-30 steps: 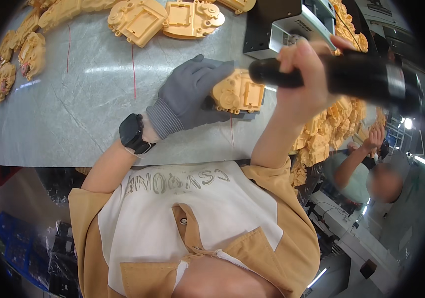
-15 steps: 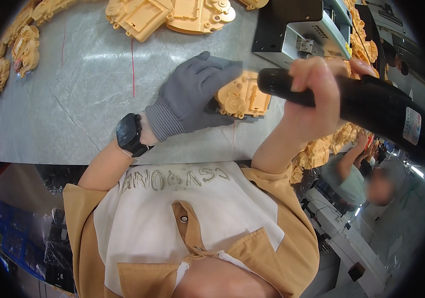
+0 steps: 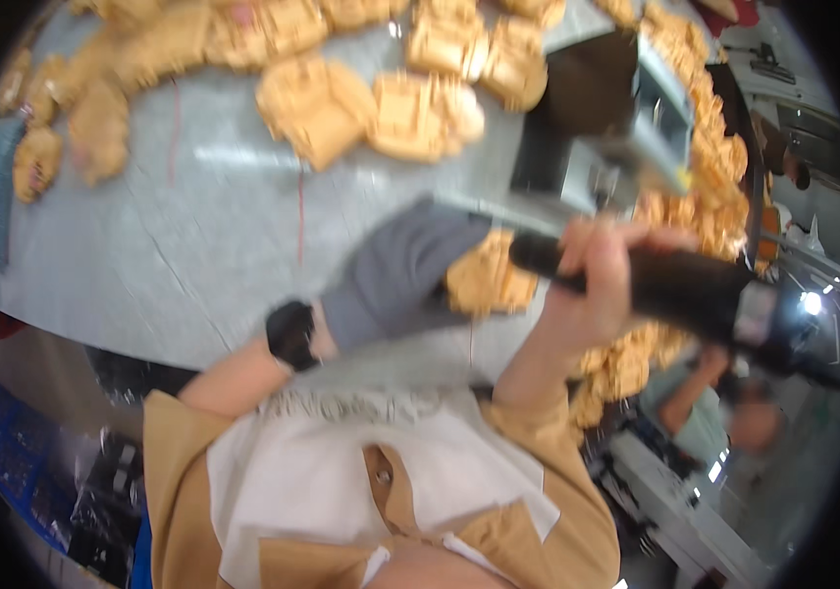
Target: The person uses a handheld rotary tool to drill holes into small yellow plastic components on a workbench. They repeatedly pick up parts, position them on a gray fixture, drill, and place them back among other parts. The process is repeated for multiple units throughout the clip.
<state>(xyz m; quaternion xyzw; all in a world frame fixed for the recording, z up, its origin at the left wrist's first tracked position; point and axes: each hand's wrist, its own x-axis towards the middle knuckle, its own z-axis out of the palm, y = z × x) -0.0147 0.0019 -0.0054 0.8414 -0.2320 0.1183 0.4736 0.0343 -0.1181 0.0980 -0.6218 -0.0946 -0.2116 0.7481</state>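
My left hand (image 3: 400,260), in a grey work glove, grips a yellow-orange plastic housing (image 3: 487,277) on the metal table near its front edge. The thumb side of the glove lies along the housing's left and far edges. My bare right hand (image 3: 599,270) is closed round a long black electric screwdriver (image 3: 685,287), which lies slanted across the view. Its blunt left end overlaps the housing's right side in the picture; whether they touch I cannot tell. No bit shows. Motion blurs both hands and the housing.
More yellow-orange housings (image 3: 317,110) lie along the table's far side. A black and silver boxy machine (image 3: 587,118) stands beyond my right hand. Heaped orange parts (image 3: 719,177) line the right. A person (image 3: 690,402) sits at the lower right; blue crates (image 3: 13,442) are lower left.
The whole view has shifted, so the table, hands and housing sit lower in it and more housings show at the far side. Both hands keep their holds. The picture is now blurred.
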